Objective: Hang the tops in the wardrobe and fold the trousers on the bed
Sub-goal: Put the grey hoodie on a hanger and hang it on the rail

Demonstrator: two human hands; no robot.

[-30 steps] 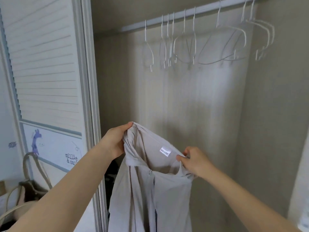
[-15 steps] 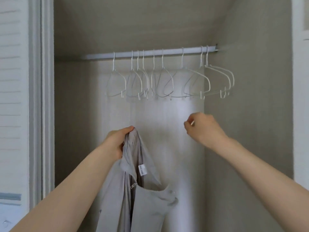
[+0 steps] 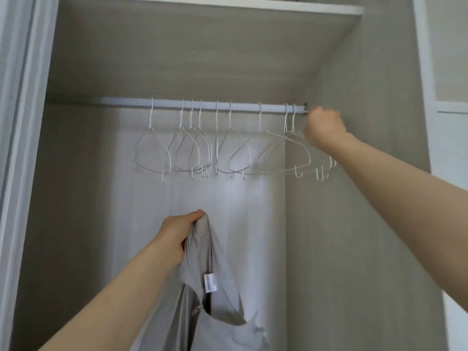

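Observation:
A light grey zip-up top point(image 3: 217, 312) with a white label hangs limp from my left hand point(image 3: 174, 236), which grips its collar low in the middle of the open wardrobe. Above it, a white rail point(image 3: 202, 104) carries several bare white wire hangers point(image 3: 228, 153). My right hand point(image 3: 325, 129) is raised to the rail's right end, blurred, with its fingers curled over the shoulder of the rightmost hanger point(image 3: 298, 158). Whether it holds that hanger is hidden by the back of the hand.
A white shelf point(image 3: 228, 3) runs across just above the rail. The wardrobe's white door frame point(image 3: 15, 173) stands at the left and its grey side wall point(image 3: 367, 198) at the right. No clothes hang on the rail.
My right hand let go of the top and rose up and right to the end of the rail. The top now hangs from my left hand alone. The view tilted upward.

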